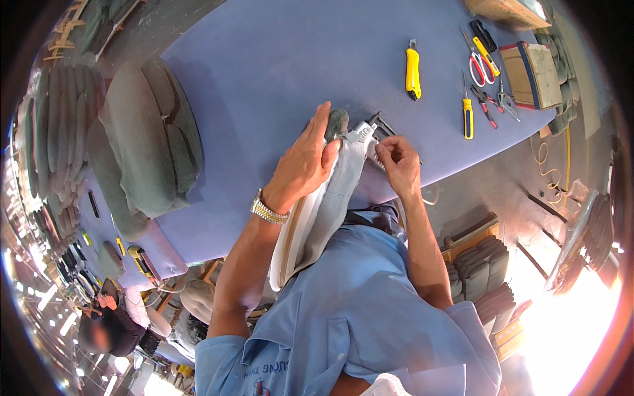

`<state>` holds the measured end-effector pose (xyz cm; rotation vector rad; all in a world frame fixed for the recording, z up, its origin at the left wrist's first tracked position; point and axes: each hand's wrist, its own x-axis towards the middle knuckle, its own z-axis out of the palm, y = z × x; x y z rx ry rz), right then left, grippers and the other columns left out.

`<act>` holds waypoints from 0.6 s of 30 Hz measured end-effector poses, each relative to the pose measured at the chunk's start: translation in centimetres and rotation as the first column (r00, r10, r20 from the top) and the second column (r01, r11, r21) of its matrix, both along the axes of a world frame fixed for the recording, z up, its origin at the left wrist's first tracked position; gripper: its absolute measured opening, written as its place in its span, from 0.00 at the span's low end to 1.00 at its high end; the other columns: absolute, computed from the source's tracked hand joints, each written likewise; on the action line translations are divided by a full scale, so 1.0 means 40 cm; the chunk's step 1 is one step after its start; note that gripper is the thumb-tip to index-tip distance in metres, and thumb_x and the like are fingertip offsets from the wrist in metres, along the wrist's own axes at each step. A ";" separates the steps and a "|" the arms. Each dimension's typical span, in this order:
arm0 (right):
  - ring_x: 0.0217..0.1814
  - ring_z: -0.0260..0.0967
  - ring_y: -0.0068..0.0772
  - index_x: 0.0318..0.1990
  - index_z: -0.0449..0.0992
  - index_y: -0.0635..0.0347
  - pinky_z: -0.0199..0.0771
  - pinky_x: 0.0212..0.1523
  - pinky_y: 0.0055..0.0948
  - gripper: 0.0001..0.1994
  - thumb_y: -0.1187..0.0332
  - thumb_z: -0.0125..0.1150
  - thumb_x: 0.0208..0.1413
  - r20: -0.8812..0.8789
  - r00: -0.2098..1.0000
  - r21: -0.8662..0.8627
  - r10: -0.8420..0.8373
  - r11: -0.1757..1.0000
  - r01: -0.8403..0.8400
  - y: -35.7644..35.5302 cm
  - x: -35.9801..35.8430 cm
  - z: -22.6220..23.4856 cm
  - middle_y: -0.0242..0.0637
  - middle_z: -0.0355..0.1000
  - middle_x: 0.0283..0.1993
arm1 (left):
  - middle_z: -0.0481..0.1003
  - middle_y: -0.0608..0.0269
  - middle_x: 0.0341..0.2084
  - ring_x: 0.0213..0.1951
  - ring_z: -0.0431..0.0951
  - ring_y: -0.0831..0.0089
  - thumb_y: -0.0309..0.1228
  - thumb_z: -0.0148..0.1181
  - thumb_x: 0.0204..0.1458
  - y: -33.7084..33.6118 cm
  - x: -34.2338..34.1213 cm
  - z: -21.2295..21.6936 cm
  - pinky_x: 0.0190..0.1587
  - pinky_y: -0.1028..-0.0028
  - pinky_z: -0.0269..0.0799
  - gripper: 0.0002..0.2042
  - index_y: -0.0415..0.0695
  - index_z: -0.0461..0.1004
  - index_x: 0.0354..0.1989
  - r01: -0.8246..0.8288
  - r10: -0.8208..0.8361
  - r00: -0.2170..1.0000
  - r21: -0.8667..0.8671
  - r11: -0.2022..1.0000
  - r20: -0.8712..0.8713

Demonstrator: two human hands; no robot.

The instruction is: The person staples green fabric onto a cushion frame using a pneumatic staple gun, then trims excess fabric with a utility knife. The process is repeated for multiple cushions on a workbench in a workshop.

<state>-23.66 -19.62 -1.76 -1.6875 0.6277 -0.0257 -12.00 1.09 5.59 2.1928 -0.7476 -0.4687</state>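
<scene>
A long grey fabric-covered pad [330, 204] with a pale underside leans between my body and the blue table [264, 59]. My left hand [307, 162] rests along its upper end, fingers stretched out and thumb apart. Beside that end, a silver and black staple gun [362, 134] lies at the table's near edge. My right hand [399, 165] is just right of the staple gun, with thumb and fingertips pinched together. What they pinch, at the pale fabric edge, I cannot make out.
A yellow utility knife [413, 72] lies further back. At the right are a yellow screwdriver [468, 115], red-handled scissors [482, 69], pliers [485, 105] and a box [531, 76]. Stacked grey-green cushions [148, 138] stand at the left. Another person [112, 330] is at the lower left.
</scene>
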 end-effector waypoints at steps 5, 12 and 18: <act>0.58 0.71 0.53 0.66 0.64 0.53 0.73 0.59 0.47 0.37 0.73 0.75 0.46 -0.249 0.936 -0.599 0.249 0.720 -0.351 0.004 -0.090 -0.112 0.46 0.72 0.55 | 0.73 0.26 0.55 0.47 0.80 0.37 0.30 0.57 0.65 -0.012 -0.008 -0.010 0.49 0.55 0.77 0.34 0.31 0.50 0.75 -0.034 0.033 0.999 0.053 0.998 0.020; 0.52 0.78 0.49 0.66 0.68 0.50 0.77 0.55 0.42 0.36 0.74 0.73 0.46 -0.292 0.929 -0.323 0.228 0.891 -0.320 -0.061 -0.001 0.023 0.49 0.78 0.50 | 0.72 0.27 0.57 0.49 0.81 0.39 0.34 0.58 0.65 -0.020 -0.021 0.011 0.51 0.55 0.77 0.32 0.31 0.55 0.73 -0.079 0.078 0.997 0.099 0.992 0.014; 0.49 0.79 0.40 0.60 0.75 0.62 0.76 0.53 0.34 0.29 0.72 0.73 0.47 -0.129 0.975 -0.153 0.180 0.968 -0.199 -0.106 0.015 0.297 0.44 0.80 0.45 | 0.66 0.35 0.66 0.63 0.72 0.43 0.35 0.57 0.65 -0.049 -0.044 0.010 0.61 0.56 0.73 0.32 0.34 0.56 0.73 -0.143 0.140 0.990 0.107 0.984 0.034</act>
